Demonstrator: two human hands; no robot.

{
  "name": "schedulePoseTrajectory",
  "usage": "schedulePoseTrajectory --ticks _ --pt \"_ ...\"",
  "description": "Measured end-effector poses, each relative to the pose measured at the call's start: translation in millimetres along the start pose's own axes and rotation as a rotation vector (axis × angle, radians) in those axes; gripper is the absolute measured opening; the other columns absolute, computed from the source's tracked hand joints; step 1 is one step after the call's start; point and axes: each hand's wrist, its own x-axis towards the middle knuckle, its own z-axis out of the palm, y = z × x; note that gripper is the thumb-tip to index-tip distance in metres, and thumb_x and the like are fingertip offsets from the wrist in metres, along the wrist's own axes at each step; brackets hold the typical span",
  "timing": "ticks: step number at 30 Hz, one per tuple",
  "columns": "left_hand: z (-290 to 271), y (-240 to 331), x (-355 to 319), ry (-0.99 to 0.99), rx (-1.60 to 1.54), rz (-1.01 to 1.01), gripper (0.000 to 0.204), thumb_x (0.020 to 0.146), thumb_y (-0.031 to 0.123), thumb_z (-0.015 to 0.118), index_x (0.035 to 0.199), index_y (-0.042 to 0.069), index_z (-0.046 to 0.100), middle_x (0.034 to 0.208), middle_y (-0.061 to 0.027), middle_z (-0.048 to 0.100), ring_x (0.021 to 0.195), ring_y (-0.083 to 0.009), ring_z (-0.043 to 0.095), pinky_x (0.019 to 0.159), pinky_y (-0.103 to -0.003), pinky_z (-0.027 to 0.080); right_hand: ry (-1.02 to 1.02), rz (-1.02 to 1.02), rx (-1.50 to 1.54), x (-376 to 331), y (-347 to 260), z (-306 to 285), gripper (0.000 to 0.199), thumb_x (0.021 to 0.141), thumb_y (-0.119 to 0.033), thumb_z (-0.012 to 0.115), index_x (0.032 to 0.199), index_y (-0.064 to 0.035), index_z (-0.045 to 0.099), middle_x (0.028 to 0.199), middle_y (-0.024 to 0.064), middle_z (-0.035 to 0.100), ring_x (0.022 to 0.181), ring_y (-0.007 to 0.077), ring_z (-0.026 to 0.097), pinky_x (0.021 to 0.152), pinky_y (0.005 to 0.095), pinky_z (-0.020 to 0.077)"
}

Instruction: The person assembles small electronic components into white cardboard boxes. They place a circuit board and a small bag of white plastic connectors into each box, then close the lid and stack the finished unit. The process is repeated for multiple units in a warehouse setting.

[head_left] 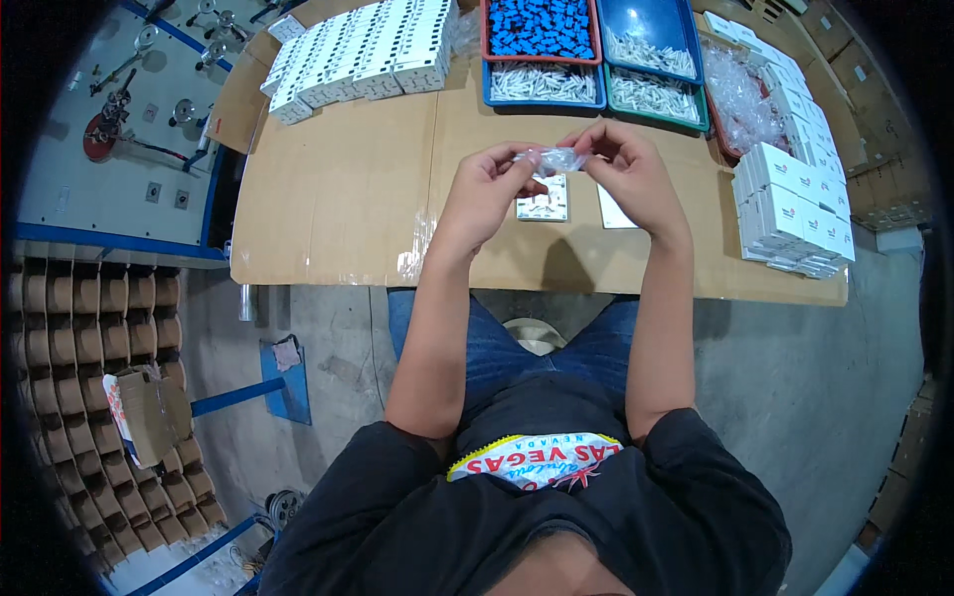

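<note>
My left hand (487, 189) and my right hand (631, 169) are raised over the cardboard-covered table (338, 199). Between their fingertips they hold a small clear plastic bag (553, 159), one hand at each end. Just beneath the bag a white switch plate (544, 202) lies flat on the table. A second white flat piece (612, 212) lies to its right, partly hidden by my right hand.
Trays at the table's far edge hold blue parts (540, 27) and white parts (542, 82). Rows of white boxes (358, 50) stand at the far left, a stack of white boxes (790, 204) at the right, and clear bags (740, 99) behind it. Cardboard dividers (89, 377) stand at my left.
</note>
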Motion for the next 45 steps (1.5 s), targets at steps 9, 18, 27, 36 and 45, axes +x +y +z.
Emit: schedulePoseTrajectory --ticks 9,18,27,36,45 --pt "-4.5 -58.1 21.5 0.133 0.270 0.137 0.021 0.097 0.013 0.067 0.113 -0.002 0.069 0.100 -0.0084 0.072 0.089 -0.0118 0.066 0.080 -0.027 0.054 -0.015 0.210 -0.341 1.1 53.1 1.2 0.015 0.087 -0.008 0.074 0.098 0.0002 0.067 0.089 0.0089 0.072 0.085 0.0151 0.067 0.076 0.0319 0.0528" --pt "-8.9 -117.2 15.2 0.270 0.724 0.171 0.028 0.084 0.020 0.077 0.108 0.006 0.072 0.102 -0.0172 0.072 0.099 -0.0337 0.065 0.089 -0.041 0.051 0.049 0.121 -0.556 -10.3 126.7 20.6 0.012 0.084 -0.007 0.072 0.096 -0.0053 0.072 0.092 0.0117 0.069 0.094 0.0320 0.065 0.082 0.0411 0.0509" --pt "-10.0 -132.8 11.0 0.308 0.966 0.332 0.023 0.081 0.022 0.080 0.102 0.013 0.077 0.103 -0.0036 0.073 0.104 -0.0245 0.059 0.097 -0.041 0.040 0.105 -0.012 -0.744 -28.3 142.8 25.9 0.008 0.082 -0.011 0.073 0.090 -0.0104 0.071 0.087 0.0052 0.066 0.094 0.0280 0.061 0.084 0.0422 0.0464" --pt "-13.4 -151.0 7.0 0.368 0.918 0.371 0.017 0.083 0.022 0.076 0.098 0.014 0.080 0.104 -0.0007 0.070 0.106 -0.0238 0.059 0.099 -0.040 0.040 0.144 0.009 -0.765 -28.7 140.5 31.5 0.011 0.080 -0.016 0.076 0.089 -0.0112 0.071 0.084 0.0028 0.067 0.090 0.0258 0.062 0.084 0.0426 0.0448" --pt "-12.0 -146.3 7.9 0.412 0.937 0.328 0.014 0.082 0.016 0.076 0.095 0.012 0.077 0.097 -0.0038 0.071 0.096 -0.0251 0.063 0.093 -0.039 0.046 0.019 0.017 -0.772 -31.9 131.1 26.8 0.009 0.084 -0.009 0.073 0.091 -0.0029 0.071 0.101 0.0090 0.063 0.100 0.0262 0.059 0.081 0.0373 0.0516"
